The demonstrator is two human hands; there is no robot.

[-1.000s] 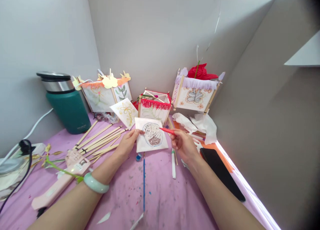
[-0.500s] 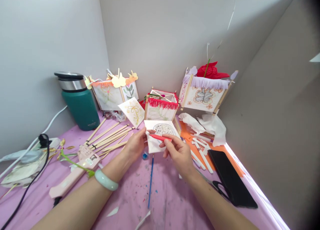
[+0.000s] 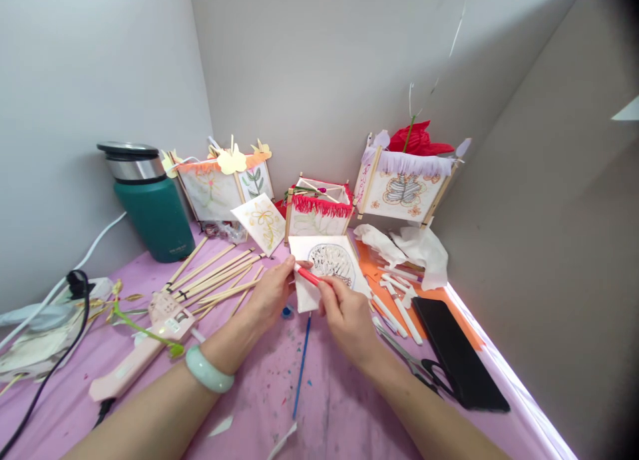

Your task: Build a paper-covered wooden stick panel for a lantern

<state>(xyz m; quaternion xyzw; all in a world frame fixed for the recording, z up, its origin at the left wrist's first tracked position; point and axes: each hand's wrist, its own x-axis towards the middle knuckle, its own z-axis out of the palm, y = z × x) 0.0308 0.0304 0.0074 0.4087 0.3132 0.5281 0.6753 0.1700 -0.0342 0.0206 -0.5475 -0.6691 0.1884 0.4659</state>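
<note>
In the middle, a white paper square (image 3: 307, 297) carries a round black-line drawing. My left hand (image 3: 272, 290) pinches its left edge, with the white end of a red marker (image 3: 309, 276) at the fingertips. The marker's body is in the closed fingers of my right hand (image 3: 347, 313), which lies over the paper's lower part. A blue brush (image 3: 302, 367) lies on the purple cloth just below the paper, near a small blue cap (image 3: 286, 311). Behind the paper stands a small lantern (image 3: 319, 210) with red fringe.
Wooden sticks (image 3: 214, 277), a pink glue gun (image 3: 144, 353) and a green bottle (image 3: 152, 207) are on the left. White markers (image 3: 407, 317), scissors (image 3: 414, 363) and a black phone (image 3: 459, 353) lie right. Two larger lanterns (image 3: 212, 190) (image 3: 404, 187) stand behind.
The red marker has tilted, its right end now lower, and my right hand has closed further round it. The paper's drawing is more exposed. The whole view has shifted slightly.
</note>
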